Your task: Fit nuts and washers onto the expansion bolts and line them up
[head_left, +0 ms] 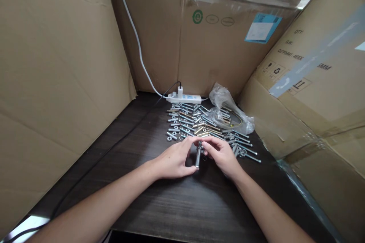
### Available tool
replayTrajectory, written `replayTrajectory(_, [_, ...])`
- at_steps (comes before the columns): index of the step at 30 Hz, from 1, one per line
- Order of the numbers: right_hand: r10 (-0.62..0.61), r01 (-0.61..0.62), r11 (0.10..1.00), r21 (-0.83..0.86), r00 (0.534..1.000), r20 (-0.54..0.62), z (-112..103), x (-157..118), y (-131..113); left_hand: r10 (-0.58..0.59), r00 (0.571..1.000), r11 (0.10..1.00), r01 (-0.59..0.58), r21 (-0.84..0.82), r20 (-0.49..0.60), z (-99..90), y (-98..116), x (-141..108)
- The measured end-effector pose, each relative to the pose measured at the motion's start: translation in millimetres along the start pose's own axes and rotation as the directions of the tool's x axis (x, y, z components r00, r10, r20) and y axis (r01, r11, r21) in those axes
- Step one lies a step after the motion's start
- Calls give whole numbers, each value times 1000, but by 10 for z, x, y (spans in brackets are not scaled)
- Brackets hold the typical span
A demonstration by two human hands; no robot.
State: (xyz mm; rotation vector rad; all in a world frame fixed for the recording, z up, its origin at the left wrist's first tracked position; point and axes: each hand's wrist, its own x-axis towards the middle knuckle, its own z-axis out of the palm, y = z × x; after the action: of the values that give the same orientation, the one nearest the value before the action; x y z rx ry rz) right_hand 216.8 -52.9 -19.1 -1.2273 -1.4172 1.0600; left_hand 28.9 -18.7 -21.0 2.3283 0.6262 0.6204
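Metal cylinder: a slim silver metal cylinder (198,158) is held between both hands, just in front of the spread hardware.
Far end: small dark ring-like parts (200,145) seem to sit there; whether they are fully fitted cannot be told.
Left fingers: the left hand (174,159) pinches the cylinder lengthwise, thumb at its near end, index finger reaching its far end.
Right fingers: the right hand (221,155) is curled, thumb and index finger pinching at the far end.
Done: this piece looks partly put together; no finished ones can be counted.
Left: long silver bolts (253,158), brass-coloured metal tubes (199,130) and silver flat washers (169,139) lie in rough rows, many seemingly separate.
Around: a dark wood-grain tabletop (171,207); a crumpled clear plastic bag (221,95) overlaps the rows; a white power strip (191,99) lies behind.
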Motion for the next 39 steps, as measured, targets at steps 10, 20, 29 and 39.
replayTrajectory(10, [29,-30,997,75,1000,11,42,-6,49,25,999,999,-26,45,36,-5,-5,10])
replayTrajectory(20, [-16,14,999,46,999,44,66,-32,135,48,999,996,-49,76,21,17,-41,-5])
replayTrajectory(29, [36,-46,993,108,995,93,127,-56,62,92,996,990,-90,107,-16,18,-55,13])
replayTrajectory(39, [120,-138,969,207,988,97,156,-45,122,115,993,988,-113,101,-7,1,-28,21])
